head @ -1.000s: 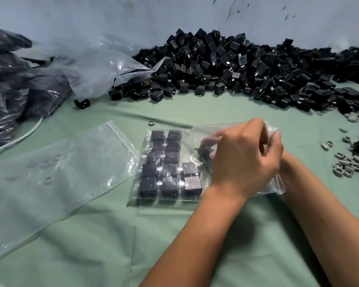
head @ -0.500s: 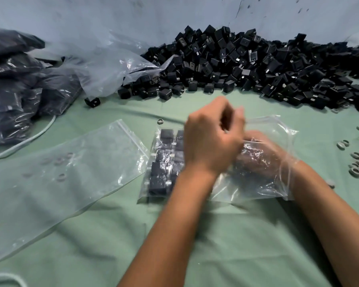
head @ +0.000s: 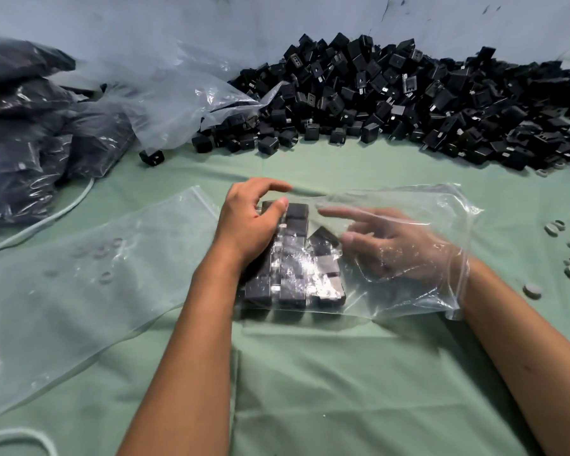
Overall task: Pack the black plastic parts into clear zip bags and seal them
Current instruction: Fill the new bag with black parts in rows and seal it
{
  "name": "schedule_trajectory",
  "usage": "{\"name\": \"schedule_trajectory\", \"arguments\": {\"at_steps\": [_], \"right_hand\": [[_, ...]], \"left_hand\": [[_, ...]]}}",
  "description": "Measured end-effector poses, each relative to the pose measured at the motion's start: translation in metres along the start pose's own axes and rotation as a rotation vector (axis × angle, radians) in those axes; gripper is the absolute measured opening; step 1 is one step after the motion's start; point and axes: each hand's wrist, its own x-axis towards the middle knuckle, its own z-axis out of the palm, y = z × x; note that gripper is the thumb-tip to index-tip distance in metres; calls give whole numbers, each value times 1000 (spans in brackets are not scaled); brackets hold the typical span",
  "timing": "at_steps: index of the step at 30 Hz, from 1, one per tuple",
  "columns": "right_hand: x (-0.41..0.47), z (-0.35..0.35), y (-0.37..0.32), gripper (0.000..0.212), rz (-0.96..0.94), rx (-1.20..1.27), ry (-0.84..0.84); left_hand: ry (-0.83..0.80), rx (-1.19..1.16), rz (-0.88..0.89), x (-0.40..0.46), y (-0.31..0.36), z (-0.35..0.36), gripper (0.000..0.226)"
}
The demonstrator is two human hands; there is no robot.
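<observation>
Right hand (head: 399,248) inside the bag (head: 408,291), left hand (head: 249,225) on it.
I see my right fingers spread loose beside the packed parts (head: 293,278) at centre; left fingers rest relaxed on the bag's left end.

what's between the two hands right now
In the head view, rows of black plastic parts inside the clear zip bag lie between the left hand and right hand.

A clear bag (head: 405,291) lies flat mid-cloth, its mouth open at the right. Inside, black parts (head: 293,261) sit in rows, perhaps three; one tilts. A loose pile (head: 408,103) fills the far edge.
</observation>
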Motion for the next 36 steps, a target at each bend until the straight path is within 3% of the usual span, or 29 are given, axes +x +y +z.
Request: {"name": "schedule_trajectory", "arguments": {"at_steps": [9, 11, 14, 19, 24, 28, 34, 36], "right_hand": [[7, 7, 7, 34, -34, -82, 128], [6, 9, 3, 43, -66, -94, 149], [4, 11, 2, 49, -158, -387, 120], [11, -3, -2, 21, -3, -130, 8], [20, -9, -11, 22, 18, -29, -73], [26, -12, -4, 43, 135, 142, -83], [31, -8, 5, 21, 190, 173, -140], [27, -8, -1, 25, 192, 167, -162]], "left_hand": [[-93, -15, -64, 0, -9, 3, 25], [-91, 14, -56, 1, -11, 4, 26], [-127, 90, -31, 3, -13, 6, 32], [-155, 94, -54, 4, -15, 7, 37], [-148, 22, -81, 4, -14, 8, 34], [-152, -4, -96, 3, -14, 7, 36], [-130, 22, -72, 3, -15, 7, 35], [-129, 4, -77, 3, -15, 7, 35]]}}
